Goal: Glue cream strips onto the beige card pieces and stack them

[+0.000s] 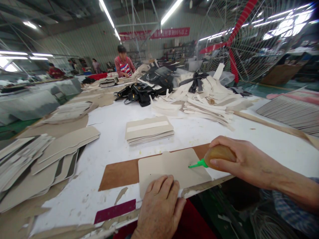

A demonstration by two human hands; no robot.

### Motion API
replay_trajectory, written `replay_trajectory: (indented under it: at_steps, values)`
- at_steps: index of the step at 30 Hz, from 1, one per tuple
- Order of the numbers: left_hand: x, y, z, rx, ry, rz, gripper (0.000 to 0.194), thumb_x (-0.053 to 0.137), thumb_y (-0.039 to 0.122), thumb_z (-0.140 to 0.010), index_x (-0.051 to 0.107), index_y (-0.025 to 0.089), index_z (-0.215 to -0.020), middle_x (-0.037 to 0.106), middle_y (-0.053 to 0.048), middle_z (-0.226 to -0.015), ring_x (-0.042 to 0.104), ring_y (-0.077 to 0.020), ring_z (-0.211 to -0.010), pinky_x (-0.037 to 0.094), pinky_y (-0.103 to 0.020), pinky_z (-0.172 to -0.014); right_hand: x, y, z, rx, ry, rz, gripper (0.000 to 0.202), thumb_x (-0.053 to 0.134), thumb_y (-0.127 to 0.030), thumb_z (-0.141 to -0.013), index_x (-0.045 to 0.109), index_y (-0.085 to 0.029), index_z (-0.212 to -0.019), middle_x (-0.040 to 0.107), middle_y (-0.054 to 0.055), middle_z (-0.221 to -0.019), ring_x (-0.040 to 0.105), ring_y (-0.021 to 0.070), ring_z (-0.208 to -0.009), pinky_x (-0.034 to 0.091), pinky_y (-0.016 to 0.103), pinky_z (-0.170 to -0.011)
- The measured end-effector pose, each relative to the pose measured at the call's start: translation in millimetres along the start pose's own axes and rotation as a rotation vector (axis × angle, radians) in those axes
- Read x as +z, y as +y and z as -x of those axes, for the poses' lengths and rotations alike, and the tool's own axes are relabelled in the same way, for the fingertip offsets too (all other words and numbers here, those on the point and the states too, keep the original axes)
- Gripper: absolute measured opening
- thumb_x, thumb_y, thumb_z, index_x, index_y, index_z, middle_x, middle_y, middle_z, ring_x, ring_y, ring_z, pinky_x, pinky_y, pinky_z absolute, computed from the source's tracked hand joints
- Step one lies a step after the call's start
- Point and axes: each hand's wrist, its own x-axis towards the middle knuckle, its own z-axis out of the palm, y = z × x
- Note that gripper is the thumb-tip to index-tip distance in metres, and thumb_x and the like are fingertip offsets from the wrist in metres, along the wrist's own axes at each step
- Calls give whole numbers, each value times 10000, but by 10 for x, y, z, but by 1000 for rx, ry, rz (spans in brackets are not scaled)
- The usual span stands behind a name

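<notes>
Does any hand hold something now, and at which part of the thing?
The right hand holds a glue bottle by its round body, green nozzle free. The left hand grips nothing; its fingers press flat on the card piece.

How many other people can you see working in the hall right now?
3. One person in a striped top at the table's far end; one in red far left; one standing by the back wall. Others may be hidden behind the piles.
</notes>
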Motion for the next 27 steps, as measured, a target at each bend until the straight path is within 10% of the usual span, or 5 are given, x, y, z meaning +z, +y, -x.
replay_trajectory:
  at_steps: [27]
  values:
    - [19,-28,19,6,-17,-21,351,520,433,-1143,710,212,-1340,785,-62,-1372,721,-297,-1218,625,-496,-1011,22,-36,-56,-13,-2,20,286,634,-542,-820,674,-275,-913,717,5,-759,649,240,-673,458,373,-640]
